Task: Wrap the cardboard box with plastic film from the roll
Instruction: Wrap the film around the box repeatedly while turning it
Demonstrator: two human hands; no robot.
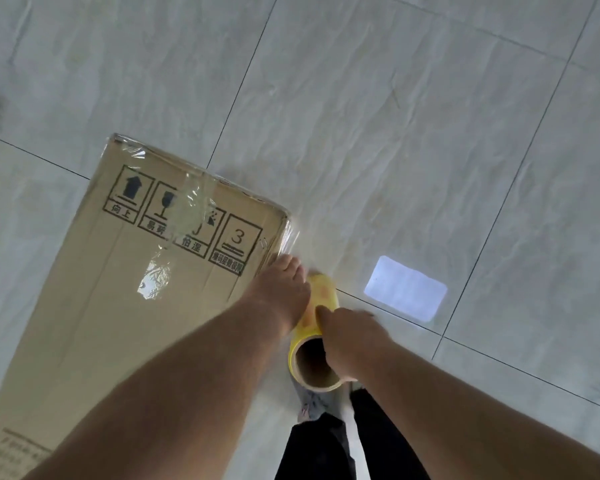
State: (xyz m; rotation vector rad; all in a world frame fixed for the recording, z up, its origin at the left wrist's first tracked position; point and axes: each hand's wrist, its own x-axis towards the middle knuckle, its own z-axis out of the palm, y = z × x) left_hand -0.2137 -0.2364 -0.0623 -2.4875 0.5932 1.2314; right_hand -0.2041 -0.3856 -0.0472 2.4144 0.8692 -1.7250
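Counted are one long brown cardboard box, one yellow roll of clear plastic film, two bare hands, and four printed handling symbols.

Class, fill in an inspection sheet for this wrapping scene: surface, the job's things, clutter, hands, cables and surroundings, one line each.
Surface: pale grey marbled floor tiles with dark grout lines.
Job's things: long brown cardboard box with printed handling symbols, clear plastic film already across its far end; yellow film roll on a cardboard core beside the box's right edge.
Clutter: nothing seen.
Hands: left hand lies on the roll's far end by the box corner; right hand grips the roll's near end.
Cables: nothing seen.
Surroundings: bright rectangular light patch on the floor; black trousers below.
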